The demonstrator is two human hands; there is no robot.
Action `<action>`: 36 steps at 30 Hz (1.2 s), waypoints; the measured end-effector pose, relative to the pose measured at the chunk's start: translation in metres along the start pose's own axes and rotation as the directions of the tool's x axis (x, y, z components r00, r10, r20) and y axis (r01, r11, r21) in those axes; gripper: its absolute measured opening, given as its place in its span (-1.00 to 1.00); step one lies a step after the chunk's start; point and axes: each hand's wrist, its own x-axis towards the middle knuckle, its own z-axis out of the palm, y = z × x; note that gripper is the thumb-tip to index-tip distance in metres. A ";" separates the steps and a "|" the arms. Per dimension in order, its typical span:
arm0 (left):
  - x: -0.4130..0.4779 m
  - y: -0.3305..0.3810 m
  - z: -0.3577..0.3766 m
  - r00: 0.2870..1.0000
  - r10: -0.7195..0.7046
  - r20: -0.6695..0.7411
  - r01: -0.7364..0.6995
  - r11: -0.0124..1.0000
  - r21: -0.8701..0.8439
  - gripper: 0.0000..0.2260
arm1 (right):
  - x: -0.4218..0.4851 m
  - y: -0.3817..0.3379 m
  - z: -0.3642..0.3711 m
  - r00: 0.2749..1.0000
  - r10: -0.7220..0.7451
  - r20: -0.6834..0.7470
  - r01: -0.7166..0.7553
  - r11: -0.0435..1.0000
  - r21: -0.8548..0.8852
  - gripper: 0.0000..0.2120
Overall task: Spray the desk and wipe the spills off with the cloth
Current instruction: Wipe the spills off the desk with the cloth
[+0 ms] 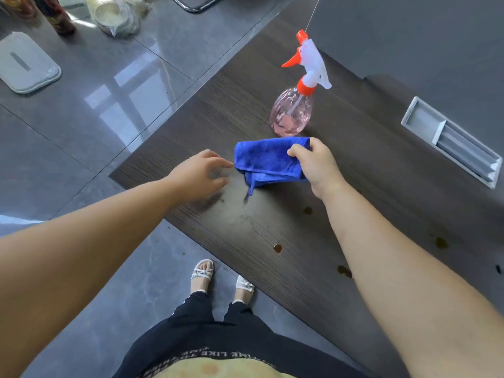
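A folded blue cloth [266,160] hangs just above the dark wood desk [341,170], and my right hand [317,166] grips its right end. My left hand [203,173] hovers at the cloth's left edge with fingers loosely spread, fingertips at or just short of the fabric. Behind the cloth a pink clear spray bottle [291,110] with a white and orange trigger head stands upright on the desk. Brown spill drops lie on the desk nearer me: one [277,248] by the front edge, one [307,210] beside my right forearm, one [441,242] further right.
A grey cable-slot insert [450,140] is set into the desk at the right. The desk's corner lies just left of my left hand. On the tiled floor at the far left stand a grey lidded box [26,62], a bag and bottles. My feet are below the desk's front edge.
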 end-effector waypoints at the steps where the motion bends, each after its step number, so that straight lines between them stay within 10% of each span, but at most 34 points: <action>1: -0.002 -0.001 -0.002 1.000 -0.010 -0.027 0.010 1.000 -0.017 -0.68 | -0.006 -0.006 -0.006 0.993 -0.106 -0.042 0.103 0.992 -0.071 -0.91; 7: -0.015 -0.005 0.006 0.999 -0.029 -0.027 0.028 0.999 -0.031 -0.74 | -0.036 -0.005 0.011 0.815 -0.553 0.173 0.560 0.674 -0.483 -0.81; 13: -0.027 -0.018 0.018 0.997 -0.052 -0.063 0.051 0.999 -0.019 -0.77 | -0.051 0.046 0.048 0.897 -0.214 0.386 0.440 0.505 -0.743 -0.54; 18: -0.030 -0.024 0.021 0.997 -0.036 -0.064 0.037 0.999 0.014 -0.76 | -0.037 0.032 0.078 0.943 -0.258 0.208 0.306 0.439 -0.845 -0.34; 23: -0.034 -0.027 0.023 1.000 -0.016 -0.025 0.018 0.998 0.065 -0.72 | -0.024 0.039 0.093 0.942 -0.286 0.174 0.277 0.375 -0.884 -0.65; 30: -0.045 -0.029 0.022 0.983 -0.062 -0.174 0.055 0.997 -0.049 -0.73 | -0.074 0.049 0.116 0.905 -0.267 0.332 0.421 0.438 -0.795 -0.52; 36: -0.056 -0.016 0.047 0.993 0.005 -0.120 -0.009 1.000 -0.028 -0.74 | -0.141 0.103 0.094 0.897 -0.286 0.338 0.395 0.172 -0.902 -0.52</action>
